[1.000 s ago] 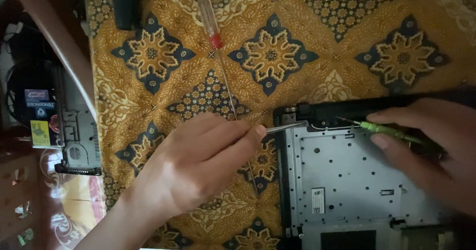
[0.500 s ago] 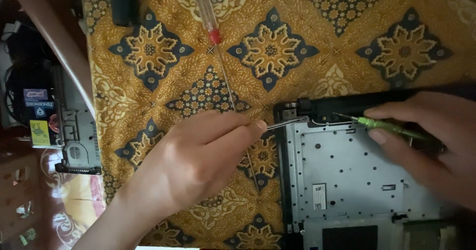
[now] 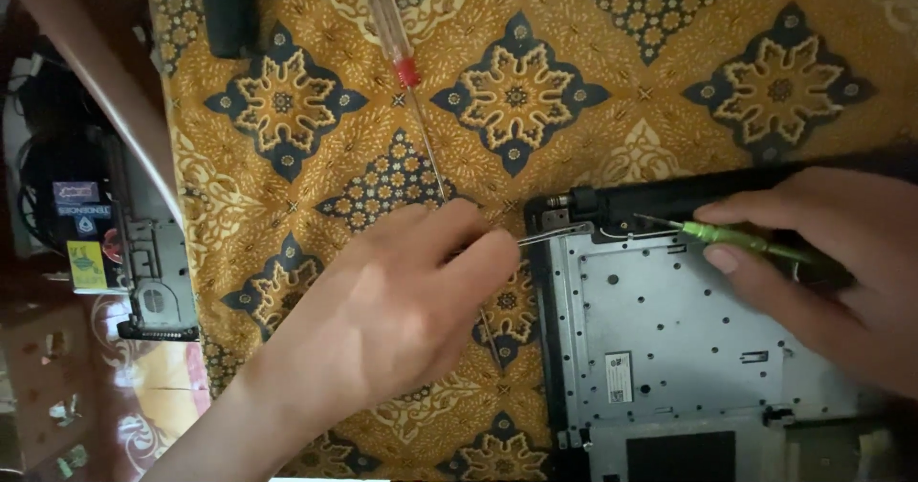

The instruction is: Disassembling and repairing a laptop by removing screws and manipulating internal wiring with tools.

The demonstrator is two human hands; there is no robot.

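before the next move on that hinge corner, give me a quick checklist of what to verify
1. Left hand pinches the thin metal tweezers, tips at the hinge corner: ok.
2. Right hand holds the green-handled small screwdriver, tip at the black hinge bar: ok.
3. Grey metal laptop chassis lies flat on the yellow patterned cloth: ok.
4. Tip seated in a screw: cannot tell.
5. Clear-handled red-collared screwdriver lies apart from both hands: ok.
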